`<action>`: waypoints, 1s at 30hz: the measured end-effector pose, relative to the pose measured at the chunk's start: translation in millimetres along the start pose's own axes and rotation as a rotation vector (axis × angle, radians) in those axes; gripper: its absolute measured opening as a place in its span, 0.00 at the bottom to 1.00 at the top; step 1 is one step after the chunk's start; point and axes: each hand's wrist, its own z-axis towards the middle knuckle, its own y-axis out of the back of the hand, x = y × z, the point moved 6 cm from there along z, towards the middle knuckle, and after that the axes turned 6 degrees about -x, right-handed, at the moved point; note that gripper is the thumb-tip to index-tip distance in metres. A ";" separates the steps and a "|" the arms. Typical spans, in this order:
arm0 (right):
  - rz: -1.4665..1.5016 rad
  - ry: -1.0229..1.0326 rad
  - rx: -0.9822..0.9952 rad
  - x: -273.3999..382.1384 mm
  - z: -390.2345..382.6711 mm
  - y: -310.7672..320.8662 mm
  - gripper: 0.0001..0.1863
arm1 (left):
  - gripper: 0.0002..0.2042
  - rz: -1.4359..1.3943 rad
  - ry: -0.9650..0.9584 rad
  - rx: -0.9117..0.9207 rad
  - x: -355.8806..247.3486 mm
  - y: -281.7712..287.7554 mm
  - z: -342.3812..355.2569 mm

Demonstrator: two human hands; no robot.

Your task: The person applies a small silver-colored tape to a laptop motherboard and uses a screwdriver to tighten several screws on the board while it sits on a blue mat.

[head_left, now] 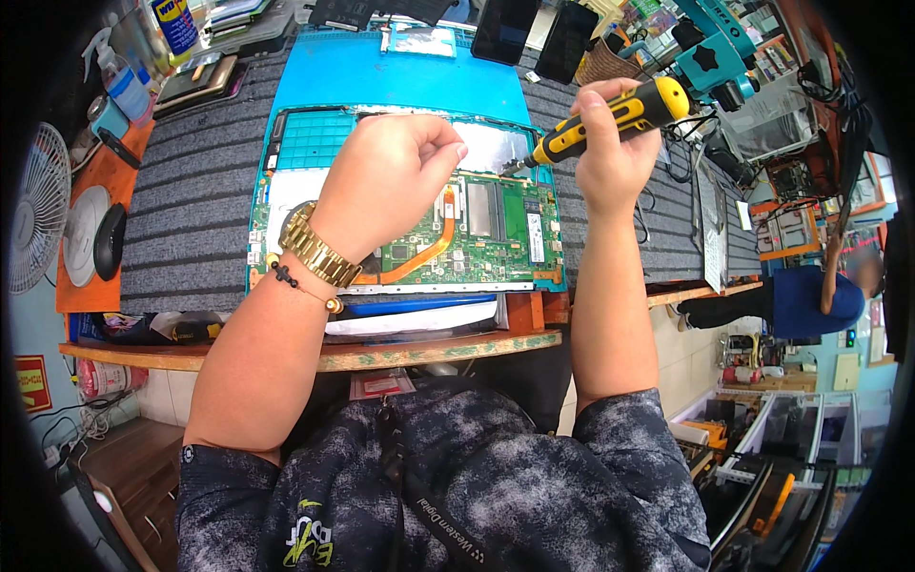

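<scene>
An opened laptop base (324,140) lies in front of me, its green circuit board (419,250) bare. A bent copper heat pipe (440,240) crosses the board. My right hand (615,167) grips a yellow-and-black screwdriver (658,103), whose tip points down left at the lower right of a silver panel (491,143). Whether the tip touches a screw I cannot tell. My left hand (386,167) hovers over the laptop's middle, thumb and fingertips pinched together. Anything between them is too small or hidden to see. A gold watch (319,250) circles that wrist.
A blue mat (400,81) lies under the laptop on a grey striped cover (200,210). Two dark phones (567,43) lie at the back. Turquoise equipment (715,57) stands back right. A fan (40,205) is far left; another person (824,300) is at far right.
</scene>
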 end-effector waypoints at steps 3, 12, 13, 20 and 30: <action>-0.053 -0.039 0.032 -2.2 2.0 -8.1 0.09 | 0.10 -0.010 0.008 -0.004 1.1 -1.1 -0.3; -0.150 -0.026 0.043 -5.3 6.5 -12.9 0.05 | 0.11 -0.014 0.064 -0.049 4.1 5.6 2.5; -0.144 -0.028 0.043 -5.5 6.4 -13.3 0.05 | 0.11 -0.030 0.078 -0.061 5.4 6.4 2.6; -0.131 -0.012 0.050 -0.4 5.2 -22.4 0.10 | 0.16 -0.040 0.057 -0.101 11.8 9.5 6.1; -0.154 -0.022 0.048 1.0 4.7 -24.6 0.09 | 0.16 -0.095 0.102 -0.082 13.3 8.6 5.9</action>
